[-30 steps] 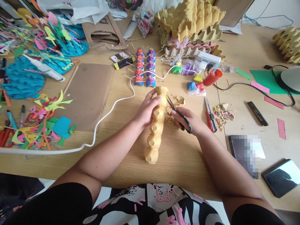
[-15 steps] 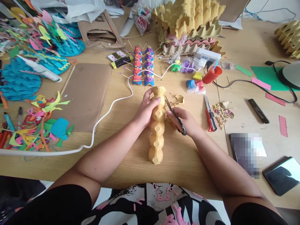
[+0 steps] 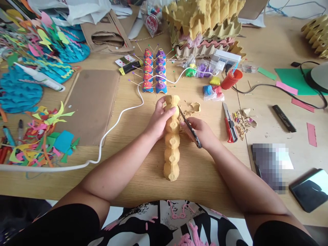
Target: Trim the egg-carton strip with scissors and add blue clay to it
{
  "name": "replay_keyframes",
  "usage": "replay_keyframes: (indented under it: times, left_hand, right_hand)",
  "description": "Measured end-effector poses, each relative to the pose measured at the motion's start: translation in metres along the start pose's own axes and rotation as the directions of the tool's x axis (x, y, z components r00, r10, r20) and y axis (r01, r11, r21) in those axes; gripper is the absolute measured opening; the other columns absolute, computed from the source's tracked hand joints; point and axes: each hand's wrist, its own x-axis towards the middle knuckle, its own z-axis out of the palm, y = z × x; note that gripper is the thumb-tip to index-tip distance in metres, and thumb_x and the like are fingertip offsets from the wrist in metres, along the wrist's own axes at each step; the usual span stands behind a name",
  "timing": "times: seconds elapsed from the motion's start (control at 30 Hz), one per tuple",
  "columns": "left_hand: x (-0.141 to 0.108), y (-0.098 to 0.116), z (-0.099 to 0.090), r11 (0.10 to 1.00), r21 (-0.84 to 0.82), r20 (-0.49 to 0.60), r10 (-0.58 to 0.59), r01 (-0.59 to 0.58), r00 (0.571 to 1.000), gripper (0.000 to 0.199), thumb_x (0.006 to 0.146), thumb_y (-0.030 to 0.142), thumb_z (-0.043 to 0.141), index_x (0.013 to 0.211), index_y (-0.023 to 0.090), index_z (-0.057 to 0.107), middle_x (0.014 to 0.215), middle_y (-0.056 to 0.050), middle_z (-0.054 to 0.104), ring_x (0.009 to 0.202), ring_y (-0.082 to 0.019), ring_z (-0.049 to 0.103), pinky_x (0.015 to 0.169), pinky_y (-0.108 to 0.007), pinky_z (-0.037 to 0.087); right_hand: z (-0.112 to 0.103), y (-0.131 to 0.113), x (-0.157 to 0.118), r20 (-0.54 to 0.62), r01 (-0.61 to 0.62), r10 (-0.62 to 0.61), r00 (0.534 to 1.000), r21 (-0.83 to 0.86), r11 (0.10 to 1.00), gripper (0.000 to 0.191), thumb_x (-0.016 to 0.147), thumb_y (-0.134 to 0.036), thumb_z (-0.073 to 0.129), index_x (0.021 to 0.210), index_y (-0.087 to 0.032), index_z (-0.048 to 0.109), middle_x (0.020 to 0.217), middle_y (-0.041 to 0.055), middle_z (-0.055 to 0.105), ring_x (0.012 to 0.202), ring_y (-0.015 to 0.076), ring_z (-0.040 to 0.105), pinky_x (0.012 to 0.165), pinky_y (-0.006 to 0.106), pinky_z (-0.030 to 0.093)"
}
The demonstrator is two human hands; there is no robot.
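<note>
Clasping the yellow carton strip point(image 3: 172, 141), now swung straighter, the left hand point(image 3: 159, 119) apparently steadies its edge for scissors point(image 3: 192, 132) gripped by the right hand point(image 3: 202, 132).

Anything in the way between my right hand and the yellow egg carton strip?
Only the scissors in that hand, blades at the right edge of the strip near its far end; nothing else visible blocks it.

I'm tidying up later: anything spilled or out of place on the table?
Yes: loose scraps lie strewn beside the cutter, right of the right hand, like uncollected waste; the cutter's blade also seems exposed.
</note>
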Motion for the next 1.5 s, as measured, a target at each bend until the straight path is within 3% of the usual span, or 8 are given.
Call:
replay_keyframes:
  times: [0.37, 0.63, 1.0, 1.5]
  left_hand:
    - [0.000, -0.002, -0.002, 0.997, 0.078, 0.021, 0.009, -0.011, 1.000, 0.083, 0.074, 0.061, 0.092, 0.140, 0.034, 0.049, 0.111, 0.000, 0.065, 0.101, -0.020, 0.067, 0.092, -0.035, 0.051]
    - [0.000, -0.001, -0.001, 0.997, 0.071, -0.001, 0.018, -0.018, 1.000, 0.073, 0.077, 0.054, 0.092, 0.134, 0.034, 0.051, 0.110, 0.000, 0.068, 0.098, -0.019, 0.069, 0.089, -0.033, 0.052]
    - [0.000, 0.002, 0.001, 0.996, 0.084, -0.023, 0.019, -0.017, 1.000, 0.075, 0.077, 0.057, 0.091, 0.136, 0.033, 0.051, 0.116, -0.003, 0.071, 0.112, -0.025, 0.073, 0.097, -0.038, 0.054]
    - [-0.001, 0.000, 0.000, 0.996, 0.082, -0.001, 0.030, -0.030, 1.000, 0.072, 0.079, 0.054, 0.092, 0.137, 0.035, 0.053, 0.118, -0.002, 0.072, 0.110, -0.023, 0.074, 0.095, -0.035, 0.056]
  right_hand:
    - [0.007, 0.010, 0.004, -0.043, 0.030, -0.031, 0.999, -0.024, 0.999, 0.048, 0.094, -0.062, 0.069, 0.073, -0.025, 0.047, 0.065, -0.0039, 0.046, 0.064, 0.0152, 0.039, 0.063, 0.032, 0.030]
    - [0.009, 0.014, 0.007, -0.054, 0.046, -0.048, 0.997, -0.036, 0.998, 0.050, 0.094, -0.064, 0.067, 0.071, -0.026, 0.044, 0.063, -0.0039, 0.044, 0.064, 0.0152, 0.037, 0.062, 0.032, 0.029]
    - [-0.002, 0.007, 0.004, 0.015, 0.029, -0.029, 0.999, 0.028, 0.999, 0.050, 0.095, -0.065, 0.066, 0.073, -0.025, 0.045, 0.063, -0.0044, 0.042, 0.063, 0.0149, 0.038, 0.061, 0.033, 0.029]
    - [0.000, 0.006, 0.002, 0.016, 0.033, -0.034, 0.999, 0.007, 0.999, 0.050, 0.091, -0.066, 0.068, 0.072, -0.025, 0.046, 0.066, -0.0037, 0.044, 0.066, 0.0152, 0.039, 0.062, 0.031, 0.031]
